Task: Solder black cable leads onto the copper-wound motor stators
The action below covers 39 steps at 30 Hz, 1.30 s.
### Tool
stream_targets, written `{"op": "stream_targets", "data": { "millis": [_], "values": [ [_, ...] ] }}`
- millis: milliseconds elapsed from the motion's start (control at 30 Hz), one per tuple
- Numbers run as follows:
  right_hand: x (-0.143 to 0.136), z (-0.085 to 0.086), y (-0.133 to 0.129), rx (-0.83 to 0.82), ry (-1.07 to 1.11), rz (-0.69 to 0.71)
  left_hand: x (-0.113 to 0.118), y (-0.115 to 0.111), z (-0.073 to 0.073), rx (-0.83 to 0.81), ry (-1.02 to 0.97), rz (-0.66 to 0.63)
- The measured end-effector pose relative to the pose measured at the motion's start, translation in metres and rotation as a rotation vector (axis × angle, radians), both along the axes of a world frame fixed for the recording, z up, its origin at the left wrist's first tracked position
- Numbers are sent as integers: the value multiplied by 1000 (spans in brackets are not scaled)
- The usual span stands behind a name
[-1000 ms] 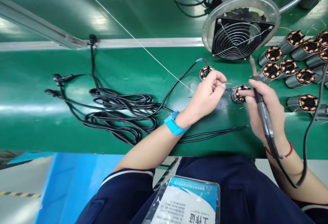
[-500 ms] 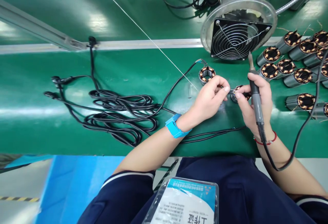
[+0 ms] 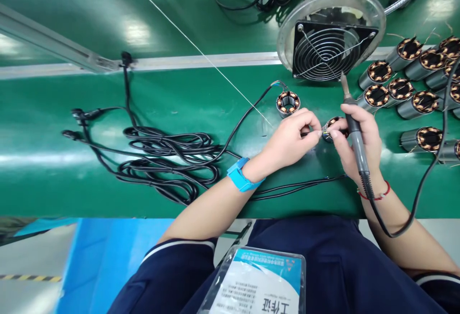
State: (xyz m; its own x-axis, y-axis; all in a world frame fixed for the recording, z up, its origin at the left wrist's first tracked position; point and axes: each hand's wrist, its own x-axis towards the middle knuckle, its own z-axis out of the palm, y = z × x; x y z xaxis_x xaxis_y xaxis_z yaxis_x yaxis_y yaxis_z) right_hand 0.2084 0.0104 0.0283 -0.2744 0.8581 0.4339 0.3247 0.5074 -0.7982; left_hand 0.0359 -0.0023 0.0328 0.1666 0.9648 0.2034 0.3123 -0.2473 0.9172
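My left hand pinches the end of a black cable, from which thin coloured wires stick out toward my right fingertips. My right hand is closed on a soldering iron, its tip pointing up and away near the fan. Its thumb and index finger are at the wire ends; whether they grip them, I cannot tell. Partly hidden behind the fingers is a motor stator with copper windings. Another stator, joined to a black cable, stands just beyond my left hand.
Several stators stand and lie at the right. A fan with a wire guard is at the back. Coiled black cables lie at the left on the green bench. A thin white strand slants down toward my left hand.
Coloured wires and the dark cable end now show between my fingertips, where a thin pale wire showed before. The soldering iron's tip has shifted slightly left, as has much of the view.
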Motion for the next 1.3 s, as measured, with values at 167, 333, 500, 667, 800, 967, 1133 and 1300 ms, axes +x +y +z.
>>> {"op": "stream_targets", "data": {
  "millis": [167, 333, 500, 667, 800, 967, 1133, 1300],
  "values": [
    [14, 2, 5, 87, -179, 27, 4, 1, -1, -85, 63, 89],
    [12, -3, 10, 88, -311, 71, 5, 3, 0, -104, 57, 130],
    [-2, -8, 13, 150, -311, -83, 4, 3, -3, -121, 19, 140],
    [5, 0, 4, 249, -276, -78, 6, 2, -6, -97, 36, 159],
    [21, 5, -12, 359, -213, -76, 9, 3, -5, -92, 56, 173],
    [32, -2, -21, 430, -115, -77, 11, 3, -5, -84, 64, 195],
    [31, -4, -21, 457, 55, 26, 10, 3, -8, -76, 49, 194],
    [29, -2, -22, 429, 60, 40, 10, 2, -9, -78, 31, 197]
  ]
}}
